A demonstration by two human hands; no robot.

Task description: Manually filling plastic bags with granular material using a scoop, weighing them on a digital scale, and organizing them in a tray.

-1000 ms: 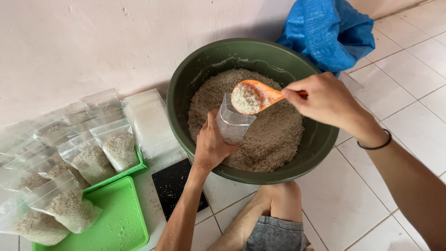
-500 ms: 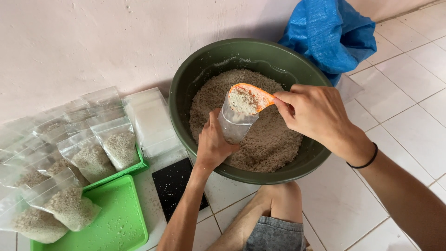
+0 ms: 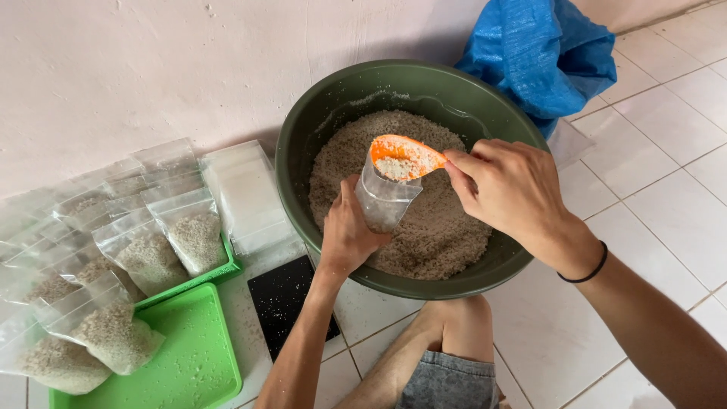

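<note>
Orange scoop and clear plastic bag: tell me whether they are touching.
Touching. The head view shows the orange scoop, tipped by the right hand, resting on the open mouth of the clear plastic bag that the left hand holds.

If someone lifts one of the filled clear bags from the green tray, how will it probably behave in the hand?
A filled bag would probably be floppy: its thin clear film slumps around the grain. It may feel fairly heavy for its size, as grain packs its lower part. Leaning on the other bags at the green tray, it would likely sag or tip rather than stand alone.
</note>
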